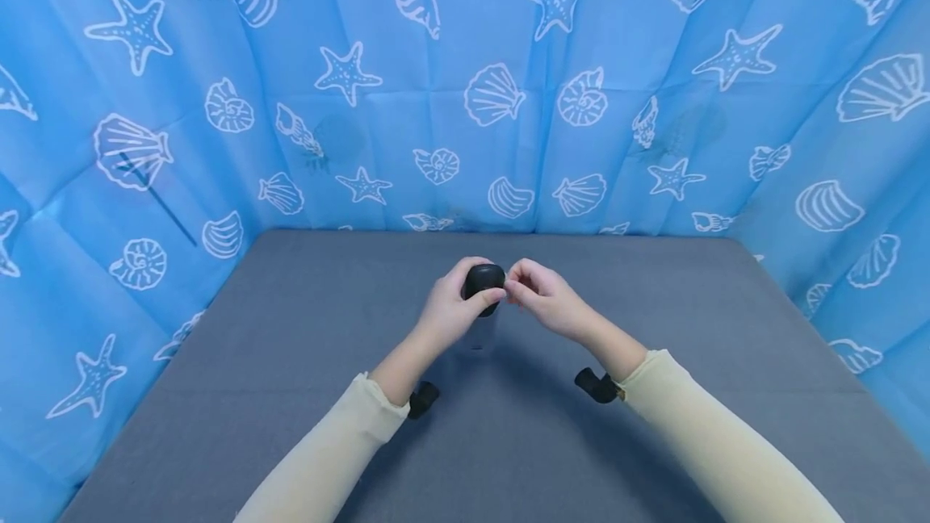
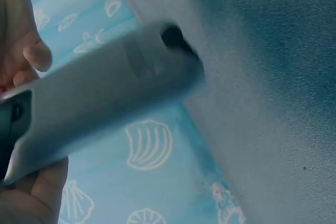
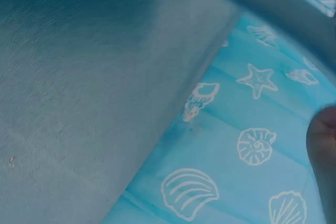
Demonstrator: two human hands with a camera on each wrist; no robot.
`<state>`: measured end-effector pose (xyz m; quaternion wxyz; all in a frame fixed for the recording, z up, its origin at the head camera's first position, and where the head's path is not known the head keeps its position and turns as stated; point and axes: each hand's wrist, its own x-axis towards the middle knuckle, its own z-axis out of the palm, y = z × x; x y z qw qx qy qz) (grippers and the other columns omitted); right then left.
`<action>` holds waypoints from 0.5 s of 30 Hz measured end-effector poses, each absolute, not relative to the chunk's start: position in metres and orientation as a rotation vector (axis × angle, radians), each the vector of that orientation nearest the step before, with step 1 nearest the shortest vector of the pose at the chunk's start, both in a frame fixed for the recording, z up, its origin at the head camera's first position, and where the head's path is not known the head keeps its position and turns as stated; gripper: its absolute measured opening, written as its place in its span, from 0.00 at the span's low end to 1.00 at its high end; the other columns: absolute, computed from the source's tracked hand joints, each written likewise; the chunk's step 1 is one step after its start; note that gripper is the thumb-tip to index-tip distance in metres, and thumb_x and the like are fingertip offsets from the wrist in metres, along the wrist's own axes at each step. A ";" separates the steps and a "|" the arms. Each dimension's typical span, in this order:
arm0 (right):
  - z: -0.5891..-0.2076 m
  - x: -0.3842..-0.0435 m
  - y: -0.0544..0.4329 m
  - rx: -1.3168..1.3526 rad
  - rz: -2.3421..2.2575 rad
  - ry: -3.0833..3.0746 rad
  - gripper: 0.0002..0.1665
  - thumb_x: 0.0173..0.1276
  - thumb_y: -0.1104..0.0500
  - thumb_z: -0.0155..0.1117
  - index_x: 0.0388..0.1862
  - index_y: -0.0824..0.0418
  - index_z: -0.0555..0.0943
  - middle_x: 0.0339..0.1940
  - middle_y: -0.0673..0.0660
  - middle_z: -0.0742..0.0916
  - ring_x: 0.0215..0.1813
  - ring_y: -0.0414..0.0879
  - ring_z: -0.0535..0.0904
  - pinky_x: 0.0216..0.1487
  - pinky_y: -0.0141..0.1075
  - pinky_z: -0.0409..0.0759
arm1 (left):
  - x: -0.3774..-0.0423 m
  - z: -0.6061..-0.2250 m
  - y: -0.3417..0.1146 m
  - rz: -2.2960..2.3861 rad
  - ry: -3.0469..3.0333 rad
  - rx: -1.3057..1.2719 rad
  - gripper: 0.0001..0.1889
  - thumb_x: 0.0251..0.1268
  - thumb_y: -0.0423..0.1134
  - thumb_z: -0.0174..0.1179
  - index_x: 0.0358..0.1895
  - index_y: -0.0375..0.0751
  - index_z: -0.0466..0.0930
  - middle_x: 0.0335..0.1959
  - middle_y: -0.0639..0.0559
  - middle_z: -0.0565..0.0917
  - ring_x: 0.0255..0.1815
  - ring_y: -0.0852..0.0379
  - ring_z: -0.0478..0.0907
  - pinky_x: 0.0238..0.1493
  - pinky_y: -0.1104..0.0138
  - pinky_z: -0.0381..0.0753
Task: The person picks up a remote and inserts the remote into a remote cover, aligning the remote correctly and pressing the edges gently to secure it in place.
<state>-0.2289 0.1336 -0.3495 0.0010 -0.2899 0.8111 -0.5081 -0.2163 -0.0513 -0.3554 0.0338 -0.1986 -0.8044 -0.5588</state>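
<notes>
Grey tabletop [image 1: 211, 394] is stretching toward a blue shell-print curtain [image 1: 465, 63] at twelve o'clock as a person is working with both hands above the middle. The left hand [image 1: 445, 309], on the nine o'clock side, is curling fingers and thumb round the black top of a grey cylinder [image 1: 487, 276]; the right hand [image 1: 546, 297], at three o'clock, is bringing thumb and forefinger together just beside that top, though whether it is pinching anything cannot be told. The cylinder's body is pointing toward six o'clock; whether its lower end is touching the tabletop is not showing. Broad room is lying between the hands and the slanting edges at nine and three o'clock, with a straight edge running beyond at twelve. Pale sleeves [image 1: 341, 450] are reaching in from seven and five o'clock, black wrist mounts [image 1: 597, 386] hanging beneath.
</notes>
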 end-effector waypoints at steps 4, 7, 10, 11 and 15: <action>-0.354 -0.228 0.130 -0.898 -1.539 2.794 0.07 0.68 0.71 0.53 0.29 0.64 0.71 0.23 0.51 0.74 0.23 0.42 0.68 0.25 0.34 0.68 | -0.217 -0.355 -0.050 -1.640 -2.511 -0.641 0.24 0.67 0.44 0.62 0.64 0.44 0.71 0.49 0.41 0.81 0.41 0.48 0.79 0.36 0.59 0.79; -0.354 -0.226 0.126 -0.762 -1.628 2.768 0.08 0.70 0.68 0.53 0.28 0.64 0.71 0.19 0.51 0.73 0.21 0.42 0.67 0.23 0.34 0.67 | -0.218 -0.355 -0.049 -1.583 -2.510 -0.631 0.22 0.67 0.44 0.62 0.63 0.47 0.73 0.49 0.42 0.82 0.40 0.48 0.79 0.35 0.59 0.78; -0.354 -0.225 0.124 -0.590 -1.783 2.626 0.10 0.73 0.66 0.51 0.30 0.66 0.71 0.18 0.53 0.73 0.20 0.44 0.68 0.23 0.34 0.68 | -0.218 -0.355 -0.049 -1.507 -2.520 -0.630 0.21 0.67 0.44 0.63 0.61 0.48 0.74 0.48 0.43 0.83 0.39 0.49 0.79 0.35 0.59 0.78; -0.353 -0.224 0.123 -0.542 -1.833 2.582 0.10 0.74 0.66 0.51 0.30 0.66 0.71 0.18 0.54 0.73 0.20 0.44 0.68 0.23 0.34 0.68 | -0.218 -0.356 -0.049 -1.497 -2.524 -0.630 0.20 0.66 0.44 0.63 0.60 0.49 0.75 0.47 0.44 0.83 0.39 0.49 0.79 0.35 0.59 0.78; -0.352 -0.224 0.117 -0.437 -1.942 2.507 0.11 0.75 0.65 0.50 0.30 0.67 0.71 0.18 0.54 0.74 0.21 0.43 0.68 0.24 0.33 0.68 | -0.217 -0.355 -0.051 -1.444 -2.562 -0.617 0.19 0.66 0.44 0.64 0.59 0.49 0.75 0.47 0.45 0.83 0.39 0.49 0.79 0.34 0.59 0.78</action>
